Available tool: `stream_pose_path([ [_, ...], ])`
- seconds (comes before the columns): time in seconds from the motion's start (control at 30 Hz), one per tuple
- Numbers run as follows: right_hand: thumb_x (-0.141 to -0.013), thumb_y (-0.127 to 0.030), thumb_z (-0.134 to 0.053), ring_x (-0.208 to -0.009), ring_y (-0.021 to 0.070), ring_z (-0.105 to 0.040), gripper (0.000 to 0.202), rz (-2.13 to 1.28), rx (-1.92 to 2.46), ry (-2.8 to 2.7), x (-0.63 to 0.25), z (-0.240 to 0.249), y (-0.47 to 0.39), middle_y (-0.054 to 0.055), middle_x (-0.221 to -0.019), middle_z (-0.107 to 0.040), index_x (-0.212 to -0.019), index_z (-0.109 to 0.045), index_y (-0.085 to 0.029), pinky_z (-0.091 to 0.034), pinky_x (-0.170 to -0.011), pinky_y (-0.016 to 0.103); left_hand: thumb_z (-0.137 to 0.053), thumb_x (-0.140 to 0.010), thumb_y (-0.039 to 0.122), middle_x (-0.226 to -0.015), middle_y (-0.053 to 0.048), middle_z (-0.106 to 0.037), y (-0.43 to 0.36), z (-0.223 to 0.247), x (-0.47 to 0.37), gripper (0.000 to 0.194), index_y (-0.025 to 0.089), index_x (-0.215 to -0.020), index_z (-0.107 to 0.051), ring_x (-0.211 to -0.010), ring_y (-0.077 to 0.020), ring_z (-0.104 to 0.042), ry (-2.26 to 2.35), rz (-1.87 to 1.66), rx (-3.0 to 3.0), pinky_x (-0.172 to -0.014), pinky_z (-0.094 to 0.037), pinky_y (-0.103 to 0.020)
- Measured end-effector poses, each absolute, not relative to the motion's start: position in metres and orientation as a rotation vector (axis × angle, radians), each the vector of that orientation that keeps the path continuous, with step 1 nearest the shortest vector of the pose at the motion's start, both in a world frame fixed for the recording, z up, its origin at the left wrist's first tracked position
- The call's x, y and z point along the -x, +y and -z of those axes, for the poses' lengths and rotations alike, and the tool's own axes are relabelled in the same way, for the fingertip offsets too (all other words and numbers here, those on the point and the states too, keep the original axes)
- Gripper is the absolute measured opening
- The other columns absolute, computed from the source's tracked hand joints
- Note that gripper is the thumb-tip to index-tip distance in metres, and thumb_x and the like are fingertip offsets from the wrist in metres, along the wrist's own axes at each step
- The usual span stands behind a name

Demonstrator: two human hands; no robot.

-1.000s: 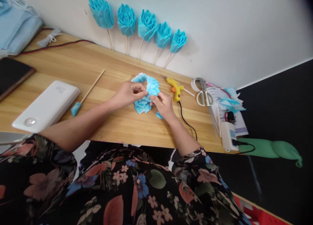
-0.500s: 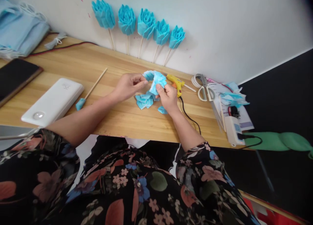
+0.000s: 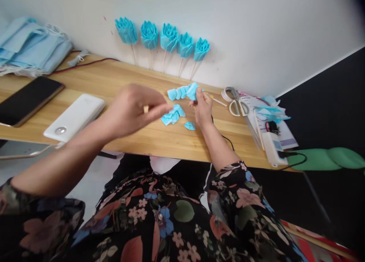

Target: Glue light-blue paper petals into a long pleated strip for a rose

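Observation:
My right hand (image 3: 203, 108) pinches a strip of light-blue folded fabric petals (image 3: 180, 92) between thumb and fingers. From that grip the strip extends left over the table. My left hand (image 3: 134, 110) is raised, nearer the camera, with its fingers curled and the thumb against them; anything in its pinch is too small or blurred to make out. Just past its fingertips a small pile of blue petals (image 3: 172, 116) lies on the wood, and a single blue petal (image 3: 189, 125) rests below my right hand. The yellow glue gun (image 3: 211, 97) is mostly hidden behind my right hand.
Five-petalled detail aside, several blue fabric flowers (image 3: 169, 38) on sticks lean against the wall. Stacked face masks (image 3: 31, 45), a phone (image 3: 28, 100) and a white power bank (image 3: 75, 117) lie left. Scissors (image 3: 238, 104), papers and a white power strip (image 3: 273, 150) are at right.
My left hand has let go of the petal strip and moved left and up toward the camera. The strip now stretches out from my right hand. The stick with a blue tip is now hidden.

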State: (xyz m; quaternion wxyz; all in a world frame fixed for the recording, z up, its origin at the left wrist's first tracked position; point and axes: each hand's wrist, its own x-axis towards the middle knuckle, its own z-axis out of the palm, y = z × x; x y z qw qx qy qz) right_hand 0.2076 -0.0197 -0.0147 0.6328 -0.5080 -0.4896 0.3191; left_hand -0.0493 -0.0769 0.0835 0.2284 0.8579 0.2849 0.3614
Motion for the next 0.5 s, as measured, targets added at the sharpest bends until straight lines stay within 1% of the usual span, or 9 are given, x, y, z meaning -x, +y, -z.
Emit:
stream_pose_path([
  [0.03, -0.088, -0.078, -0.058, -0.052, 0.0072, -0.051, 0.06, -0.734, 1.155, -1.116, -0.207, 0.015, -0.02, -0.006, -0.056, -0.051, -0.065, -0.053, -0.022, -0.045, -0.056, 0.023, -0.061, -0.102, 0.042, -0.072, -0.002, -0.07, -0.096, -0.083, 0.055, 0.034, 0.019, -0.079, -0.071, -0.068, -0.0144, -0.063, 0.686, -0.969, -2.351, -0.069, -0.047, -0.028],
  [0.13, -0.087, -0.077, -0.062, -0.05, 0.0064, -0.05, 0.06, -0.752, 1.146, -1.089, -0.207, 0.015, -0.018, -0.007, -0.054, -0.051, -0.063, -0.053, -0.022, -0.044, -0.054, 0.023, -0.065, -0.102, 0.029, -0.087, -0.003, -0.077, -0.147, -0.071, 0.076, 0.012, 0.022, -0.102, -0.075, -0.078, -0.0141, -0.07, 0.415, -0.733, -2.256, -0.073, -0.05, -0.025],
  [0.2, -0.085, -0.077, -0.065, -0.048, 0.0062, -0.049, 0.06, -0.765, 1.129, -1.06, -0.208, 0.017, -0.015, -0.007, -0.053, -0.051, -0.062, -0.053, -0.022, -0.044, -0.053, 0.022, -0.066, -0.101, 0.027, -0.092, -0.004, -0.079, -0.172, -0.055, 0.089, 0.016, 0.023, -0.115, -0.075, -0.081, -0.0149, -0.071, 0.377, -0.563, -2.132, -0.074, -0.05, -0.024],
  [0.27, -0.084, -0.076, -0.067, -0.047, 0.0061, -0.049, 0.06, -0.77, 1.113, -1.034, -0.21, 0.018, -0.013, -0.008, -0.052, -0.051, -0.061, -0.052, -0.022, -0.044, -0.052, 0.022, -0.065, -0.102, 0.029, -0.092, -0.005, -0.079, -0.19, -0.034, 0.098, 0.022, 0.024, -0.121, -0.075, -0.08, -0.0147, -0.071, 0.39, -0.467, -1.94, -0.075, -0.051, -0.024],
  [0.33, -0.083, -0.075, -0.069, -0.046, 0.006, -0.049, 0.06, -0.774, 1.112, -1.013, -0.211, 0.02, -0.011, -0.008, -0.051, -0.051, -0.061, -0.052, -0.022, -0.044, -0.052, 0.022, -0.064, -0.102, 0.034, -0.09, -0.005, -0.079, -0.202, -0.009, 0.102, 0.021, 0.022, -0.113, -0.077, -0.08, -0.015, -0.071, 0.528, -0.463, -1.726, -0.075, -0.051, -0.024],
  [0.4, -0.081, -0.074, -0.071, -0.046, 0.0059, -0.048, 0.059, -0.777, 1.109, -0.991, -0.212, 0.021, -0.009, -0.008, -0.051, -0.051, -0.061, -0.052, -0.022, -0.044, -0.05, 0.021, -0.063, -0.1, 0.041, -0.081, -0.003, -0.075, -0.211, 0.018, 0.101, 0.026, 0.018, -0.1, -0.077, -0.073, -0.0135, -0.065, 0.716, -0.469, -1.464, -0.069, -0.048, -0.023],
  [0.43, -0.08, -0.074, -0.072, -0.046, 0.0059, -0.048, 0.059, -0.776, 1.105, -0.98, -0.213, 0.021, -0.008, -0.008, -0.051, -0.051, -0.061, -0.052, -0.022, -0.044, -0.05, 0.021, -0.063, -0.099, 0.044, -0.077, -0.002, -0.072, -0.214, 0.031, 0.099, 0.03, 0.017, -0.096, -0.076, -0.071, -0.0133, -0.063, 0.781, -0.475, -1.356, -0.068, -0.048, -0.023],
  [0.5, -0.079, -0.074, -0.073, -0.045, 0.0061, -0.048, 0.058, -0.772, 1.103, -0.956, -0.213, 0.021, -0.007, -0.009, -0.05, -0.05, -0.061, -0.052, -0.022, -0.043, -0.05, 0.021, -0.068, -0.091, 0.048, -0.07, -0.001, -0.068, -0.216, 0.055, 0.094, 0.034, 0.015, -0.082, -0.07, -0.067, -0.0128, -0.059, 0.881, -0.499, -1.229, -0.068, -0.046, -0.024],
])
